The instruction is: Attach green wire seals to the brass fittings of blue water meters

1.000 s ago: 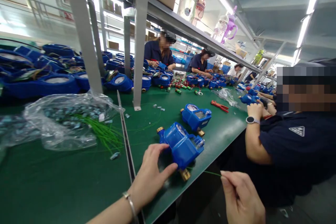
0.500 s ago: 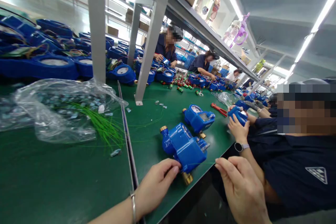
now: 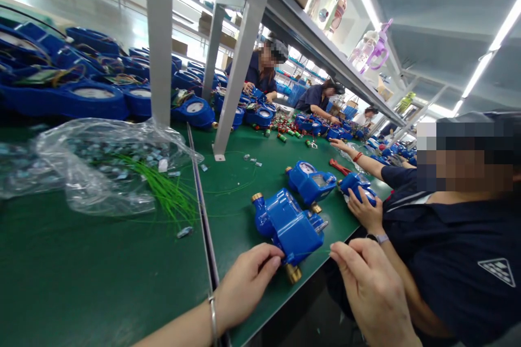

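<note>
A blue water meter (image 3: 291,225) with brass threaded ends lies on its side on the green bench. At its near lower corner, my left hand (image 3: 248,282) is closed in a pinch, fingertips against the body by the brass end. A thin green wire (image 3: 311,252) stretches across the meter's near side, from those fingertips to my right hand (image 3: 372,287). Thumb and forefinger of that hand pinch its end beyond the bench edge. What else the left fingertips may hold is hidden. A second blue water meter (image 3: 311,180) lies just behind.
To the left, a clear plastic bag (image 3: 109,195) of small seals lies beside a bundle of green wires (image 3: 171,195). Metal shelf posts (image 3: 240,65) rise from the bench. Red pliers (image 3: 338,167) lie behind the meters. A co-worker (image 3: 443,238) sits close on my right, holding another meter.
My hands keep almost the same pose, and the view has shifted slightly. The co-worker on the right lowered their meter to the bench and stretched one arm forward across it.
</note>
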A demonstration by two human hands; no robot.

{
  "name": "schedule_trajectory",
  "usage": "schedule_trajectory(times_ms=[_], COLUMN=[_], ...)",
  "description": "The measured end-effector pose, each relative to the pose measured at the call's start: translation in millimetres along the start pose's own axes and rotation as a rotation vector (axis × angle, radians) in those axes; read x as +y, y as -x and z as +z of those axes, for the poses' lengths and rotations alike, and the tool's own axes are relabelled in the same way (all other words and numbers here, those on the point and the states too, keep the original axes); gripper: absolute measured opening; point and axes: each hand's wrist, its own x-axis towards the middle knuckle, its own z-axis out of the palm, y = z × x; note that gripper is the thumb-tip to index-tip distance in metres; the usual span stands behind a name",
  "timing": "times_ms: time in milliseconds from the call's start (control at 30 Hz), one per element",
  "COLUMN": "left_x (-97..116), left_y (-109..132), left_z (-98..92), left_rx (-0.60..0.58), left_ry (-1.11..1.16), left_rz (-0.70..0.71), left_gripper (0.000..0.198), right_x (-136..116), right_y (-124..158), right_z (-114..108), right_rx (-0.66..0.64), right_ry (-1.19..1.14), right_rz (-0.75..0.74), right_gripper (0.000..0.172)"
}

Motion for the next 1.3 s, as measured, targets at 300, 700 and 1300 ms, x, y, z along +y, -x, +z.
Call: schedule_trajectory(times_ms=[300, 700, 1300], left_x=[1.9, 42.7, 42.5], left_y=[-3.4, 16.9, 16.0], left_z=[2.2, -39.9, -19.8], left_rx=[-0.033, -0.248, -0.364], left_ry=[-0.148, -0.882, 0.153], left_rz=[0.056, -0.055, -0.007], left_gripper=[0.023, 0.018, 0.036], right_x=[-8.5, -16.2, -54.6], right_y=[0.6, 49.7, 57.6], right_z=[21.2, 46.5, 54.3], right_rx=[-0.159, -0.169, 0.148], right_ry=[-0.126, -0.487, -1.699], right_rz=[0.106, 0.474, 1.427], right_gripper=[0.015, 0.028, 0.039])
